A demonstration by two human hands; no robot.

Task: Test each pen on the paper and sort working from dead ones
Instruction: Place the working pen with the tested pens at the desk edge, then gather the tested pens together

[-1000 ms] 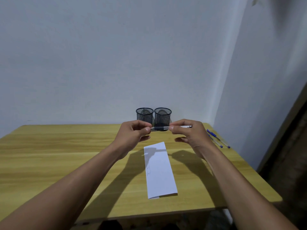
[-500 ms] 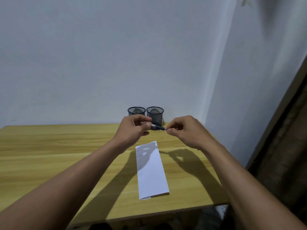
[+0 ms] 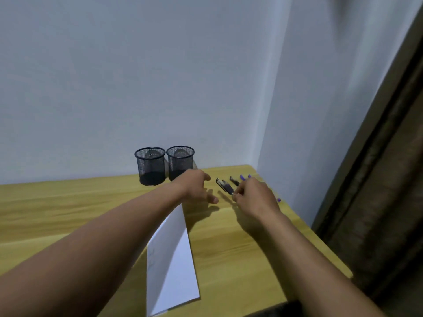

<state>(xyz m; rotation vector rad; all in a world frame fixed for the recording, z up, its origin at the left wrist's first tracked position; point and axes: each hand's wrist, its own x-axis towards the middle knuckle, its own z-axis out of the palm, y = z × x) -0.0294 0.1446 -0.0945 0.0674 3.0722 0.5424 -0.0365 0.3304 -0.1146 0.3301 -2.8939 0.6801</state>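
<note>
A black pen (image 3: 225,186) is pinched at its near end by the right hand (image 3: 254,197) above the bench (image 3: 68,209), while the left hand (image 3: 196,187) is held open beside the paper (image 3: 171,259).

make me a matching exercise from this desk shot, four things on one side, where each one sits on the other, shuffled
Things:
1. mesh cups
2. folded paper
3. black pen
4. blue-capped pens

Places:
A. near the desk's front edge, partly under the left forearm
B. at the back of the desk, against the wall
C. far right corner of the desk, beyond the right hand
D. at the right hand's fingertips, between the two hands

Pairs: 1-B, 2-A, 3-D, 4-C
</note>
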